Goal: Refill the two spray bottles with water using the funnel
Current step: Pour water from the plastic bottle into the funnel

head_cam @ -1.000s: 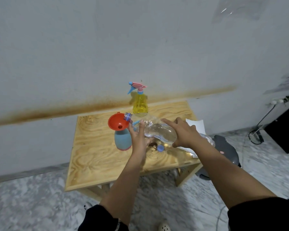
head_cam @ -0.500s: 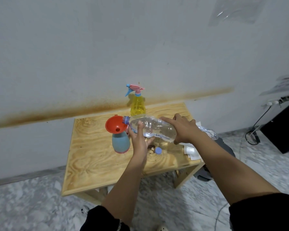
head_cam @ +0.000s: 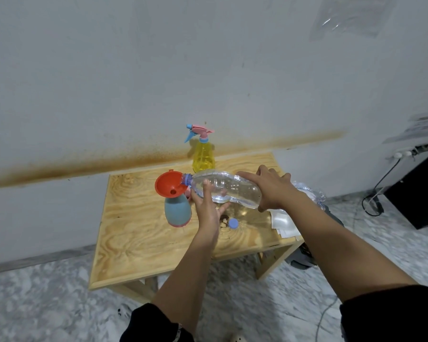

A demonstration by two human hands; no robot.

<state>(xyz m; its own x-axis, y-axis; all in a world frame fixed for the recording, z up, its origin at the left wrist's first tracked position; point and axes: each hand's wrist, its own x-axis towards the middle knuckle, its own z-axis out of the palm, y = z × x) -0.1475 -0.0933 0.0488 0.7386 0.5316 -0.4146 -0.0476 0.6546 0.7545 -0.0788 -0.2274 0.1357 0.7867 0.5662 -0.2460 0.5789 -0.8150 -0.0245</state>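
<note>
A clear plastic water bottle point(head_cam: 232, 187) lies almost level in both my hands, its open blue-ringed mouth over the red funnel point(head_cam: 169, 185). The funnel sits in the neck of a light blue spray bottle point(head_cam: 177, 210) with a pink base and no spray head on it. My left hand point(head_cam: 206, 203) cups the water bottle from below near its neck. My right hand point(head_cam: 269, 187) grips its bottom end. A yellow spray bottle point(head_cam: 203, 156) with a pink and blue trigger head stands at the back of the wooden table point(head_cam: 134, 233).
A blue bottle cap point(head_cam: 233, 223) lies on the table under the water bottle. White papers point(head_cam: 283, 224) and crumpled clear plastic point(head_cam: 309, 193) sit at the table's right edge. A black box point(head_cam: 420, 188) and cables stand on the floor at right.
The water bottle has moved left and tipped flatter, bringing its mouth over the funnel's rim. Both hands went with it.
</note>
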